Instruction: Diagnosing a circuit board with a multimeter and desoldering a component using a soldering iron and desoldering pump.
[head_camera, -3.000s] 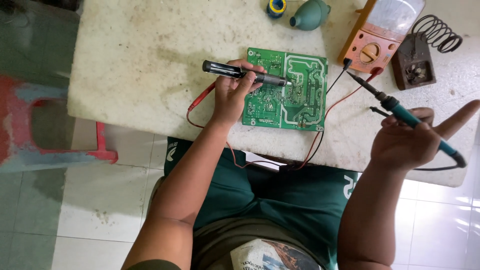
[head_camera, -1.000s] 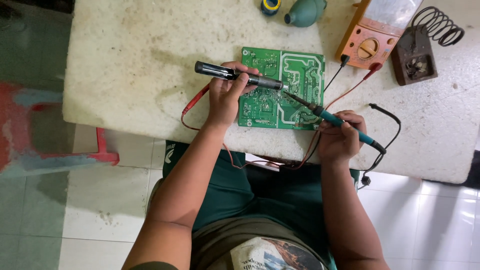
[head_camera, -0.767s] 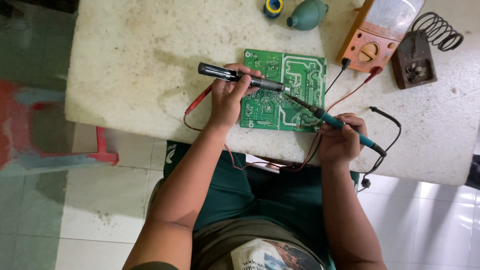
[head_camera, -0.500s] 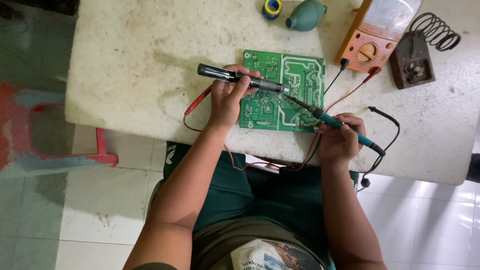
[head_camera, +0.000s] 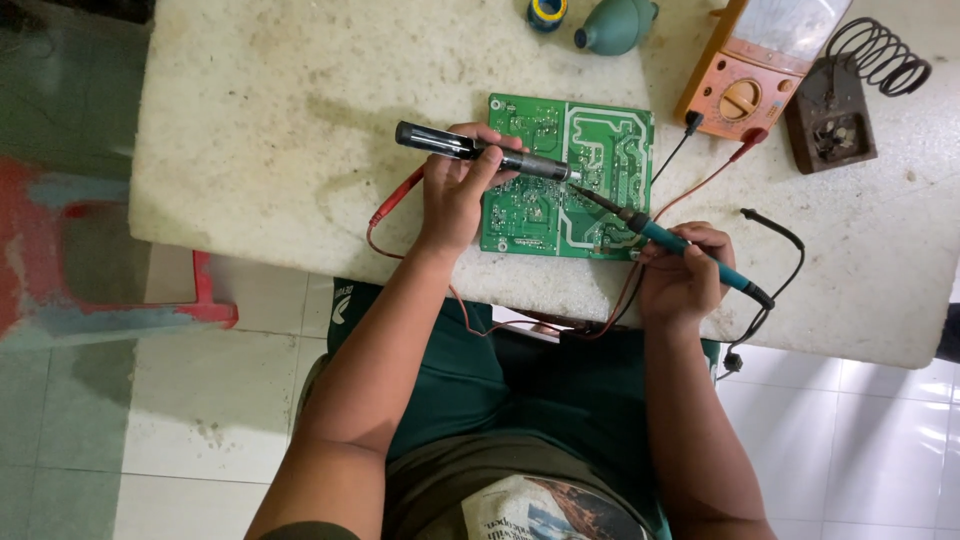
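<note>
Nothing is shifting: your left hand (head_camera: 455, 195) is gripping the desoldering pump (head_camera: 480, 155), your right hand (head_camera: 685, 275) pinching the soldering iron (head_camera: 690, 255), tips meeting on the circuit board (head_camera: 570, 180); next calls for suction.

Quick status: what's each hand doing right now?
Left hand: closed on the black desoldering pump, tip at the green circuit board.
Right hand: closed on the teal soldering iron.

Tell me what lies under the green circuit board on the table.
The circuit board lies flat on the stained white table. A red lead emerges near its left edge; anything beneath the board is hidden.
</note>
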